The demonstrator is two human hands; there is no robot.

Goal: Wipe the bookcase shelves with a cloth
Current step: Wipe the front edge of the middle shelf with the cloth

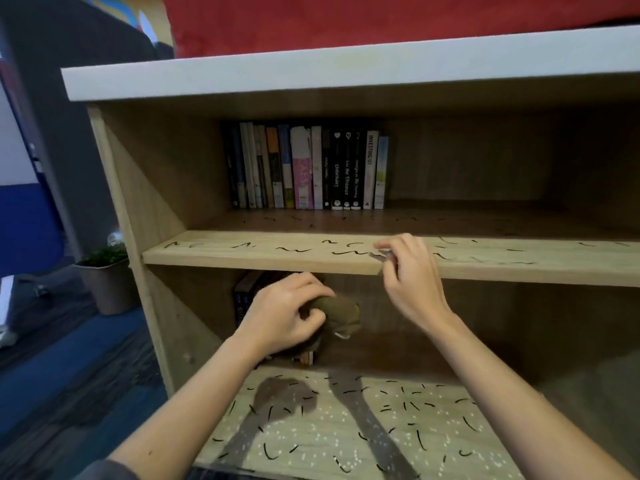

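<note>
Light comes from overhead, bright on the front edges of the bookcase [114, 188], murky in the recesses at 12 o'clock. Arm shadows lie sharp on the bottom shelf [450, 427] at 6 o'clock. Wide-angle bowing bends the boards, and the right hand [408, 271] is slightly smeared.

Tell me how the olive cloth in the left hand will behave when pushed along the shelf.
Probably floppy: the olive cloth bunches into folds in the left hand, a corner hanging below. Likely light, since one hand carries it in the air. Pushed along the middle shelf, it should drag and flatten rather than roll.
</note>
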